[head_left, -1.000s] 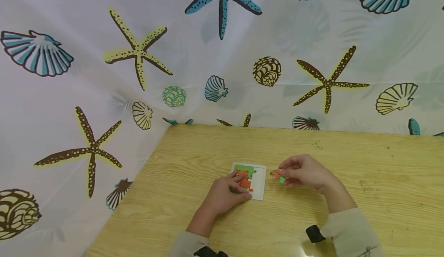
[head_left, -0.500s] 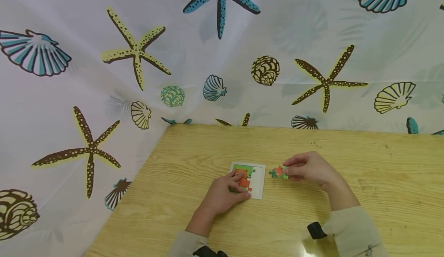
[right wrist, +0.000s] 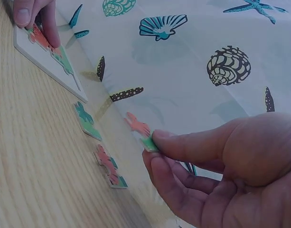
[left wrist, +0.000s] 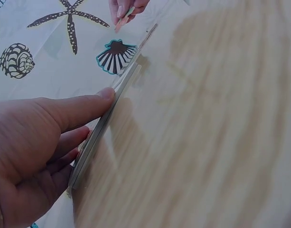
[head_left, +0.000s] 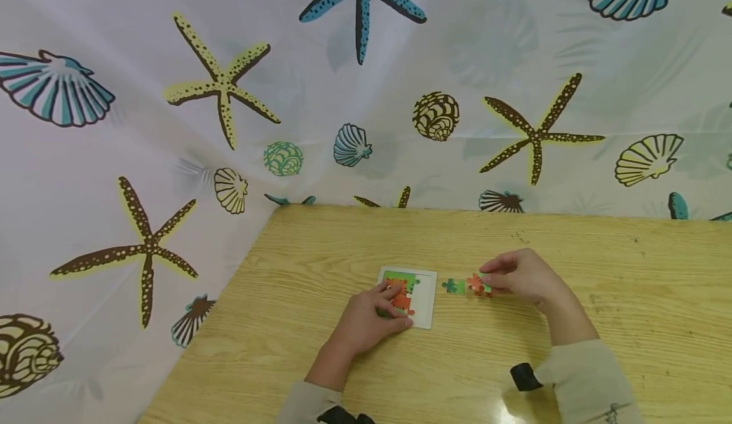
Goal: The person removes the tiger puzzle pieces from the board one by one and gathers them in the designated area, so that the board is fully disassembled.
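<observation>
A square white puzzle tray (head_left: 424, 306) lies on the wooden table, partly filled with orange and green pieces that show an animal picture (head_left: 400, 300). My left hand (head_left: 372, 319) rests on the tray, fingers over the picture and thumb along its near edge. To the tray's right, my right hand (head_left: 523, 278) pinches an orange and green jigsaw piece (right wrist: 138, 126) between thumb and fingertips. Below that hand a red-orange piece (right wrist: 107, 166) lies on the table. Between it and the tray lies a green piece (right wrist: 87, 122).
The wooden tabletop (head_left: 320, 239) meets a white shell-and-starfish cloth (head_left: 400, 170) at the back and along the left side. Black straps (head_left: 525, 377) circle both wrists over pale sleeves (head_left: 589, 379).
My right hand has moved right from its bunch of pieces, leaving the green piece on the table beside the tray. The left hand stays in place.
</observation>
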Motion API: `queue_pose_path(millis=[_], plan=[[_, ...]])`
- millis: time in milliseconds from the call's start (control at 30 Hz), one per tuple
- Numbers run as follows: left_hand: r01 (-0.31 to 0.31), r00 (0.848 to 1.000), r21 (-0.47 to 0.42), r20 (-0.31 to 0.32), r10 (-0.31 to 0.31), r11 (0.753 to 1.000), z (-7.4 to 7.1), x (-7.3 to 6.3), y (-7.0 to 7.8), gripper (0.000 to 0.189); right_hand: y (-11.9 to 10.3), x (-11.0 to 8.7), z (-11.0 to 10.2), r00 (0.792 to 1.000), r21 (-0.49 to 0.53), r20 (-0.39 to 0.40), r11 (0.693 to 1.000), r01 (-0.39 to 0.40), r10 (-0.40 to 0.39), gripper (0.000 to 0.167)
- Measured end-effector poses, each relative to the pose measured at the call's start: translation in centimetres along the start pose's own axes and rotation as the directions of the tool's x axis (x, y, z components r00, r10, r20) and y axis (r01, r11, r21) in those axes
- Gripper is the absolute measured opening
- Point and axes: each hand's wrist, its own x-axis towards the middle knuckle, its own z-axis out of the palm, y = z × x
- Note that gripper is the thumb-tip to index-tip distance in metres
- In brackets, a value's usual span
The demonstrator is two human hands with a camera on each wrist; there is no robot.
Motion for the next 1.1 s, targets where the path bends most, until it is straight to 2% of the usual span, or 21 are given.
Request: queue_pose_path(millis=[300, 467, 700, 933, 1100], plan=[[0.009, 1.0, 0.029, -0.006, -0.009, 1.0, 0.1, 0.0, 0.0, 0.015, 0.6, -0.1, -1.3, 0.998, -0.051, -0.021, 0.997, -0.052, 0.051, 0.022], [0.012, 1.0, 0.01, -0.017, -0.012, 1.0, 0.0, 0.2, 0.0, 0.015, 0.7, -0.1, -1.9, 0.997, -0.059, -0.024, 0.996, -0.069, 0.068, 0.022], [0.023, 1.0, -0.005, 0.004, -0.023, 1.0, 0.4, 0.0, 0.0, 0.016, 1.2, -1.0, -2.8, 0.992, -0.156, -0.059, 0.981, -0.116, 0.108, 0.018], [0.017, 1.0, -0.007, 0.0, -0.017, 1.0, 0.4, -0.1, -0.2, 0.015, 1.7, -0.9, -2.7, 0.989, -0.209, -0.087, 0.968, -0.139, 0.123, 0.013], [0.0, 1.0, -0.014, -0.006, 0.0, 1.0, 0.2, 0.1, -0.3, 0.015, 1.5, -0.5, -2.5, 0.98, -0.259, -0.138, 0.95, -0.173, 0.141, 0.011]])
